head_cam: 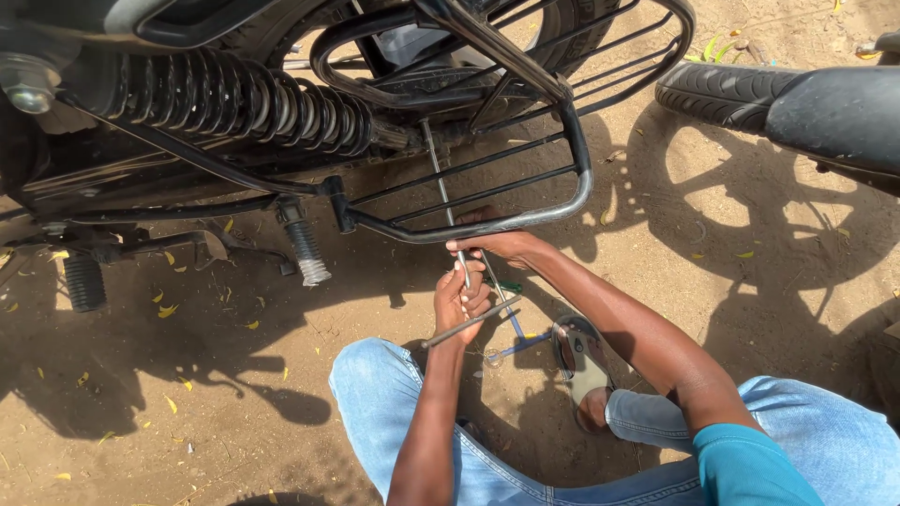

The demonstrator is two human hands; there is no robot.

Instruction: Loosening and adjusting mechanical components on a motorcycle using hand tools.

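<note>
Head view: at frame centre my left hand (461, 302) is closed round a long thin metal rod (443, 199) that runs up towards the motorcycle's rear wheel (562, 33); a short crossbar (469, 323) sticks out below that fist. Just above, my right hand (495, 242) grips the lower tube of the black side guard (525, 178), fingers curled over it. Upper left sits the coiled shock absorber (234, 103); a footpeg (307, 251) hangs below it. My sandal (579, 354) rests on sandy ground (187, 375).
</note>
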